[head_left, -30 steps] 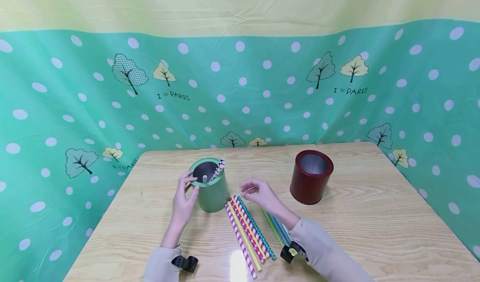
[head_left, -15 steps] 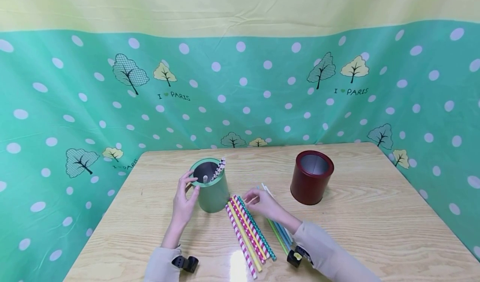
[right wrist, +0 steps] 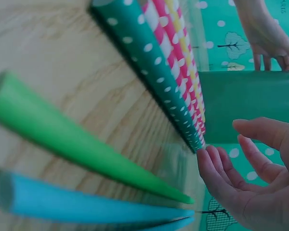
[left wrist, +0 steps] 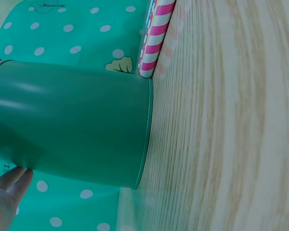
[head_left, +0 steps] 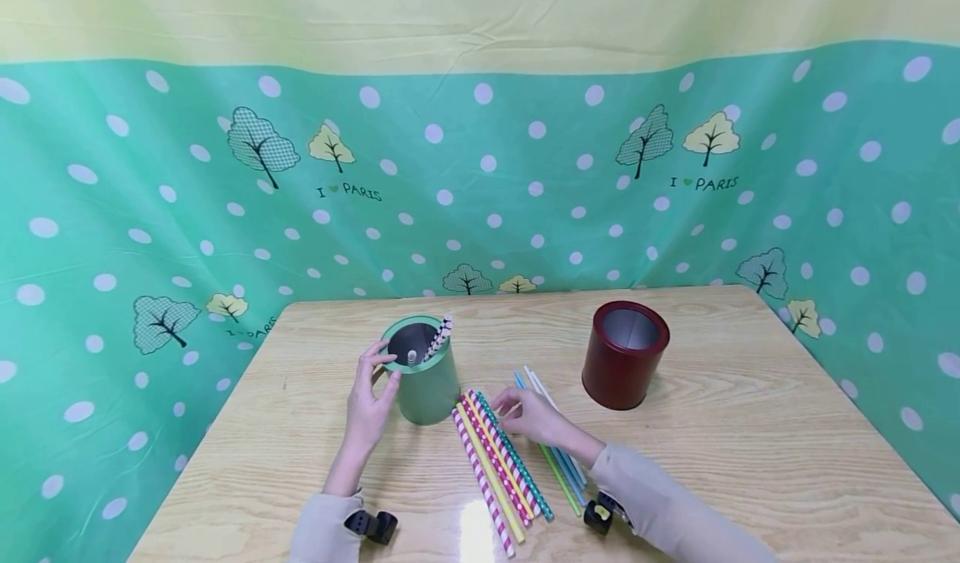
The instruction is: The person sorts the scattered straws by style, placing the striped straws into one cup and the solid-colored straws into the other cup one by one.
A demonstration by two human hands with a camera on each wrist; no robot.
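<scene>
A green can stands upright at the left of the table, with patterned paper straws inside it. My left hand holds the can at its rim, thumb at the front and fingers at the left side. Right of the can lies a row of paper straws, striped, plain yellow and dotted. My right hand is low by the far end of the teal dotted straw, its fingertips right at that end. Thumb and fingers are apart with nothing between them in the right wrist view.
A dark red can stands farther back on the right of the wooden table. Beneath my right forearm lie plain straws, among them a green straw and a blue straw. A dotted curtain hangs behind.
My right hand has moved down and slightly right, from beside the green can to the straws' far ends. More of the blue and white straws now shows. The left hand stays on the can.
</scene>
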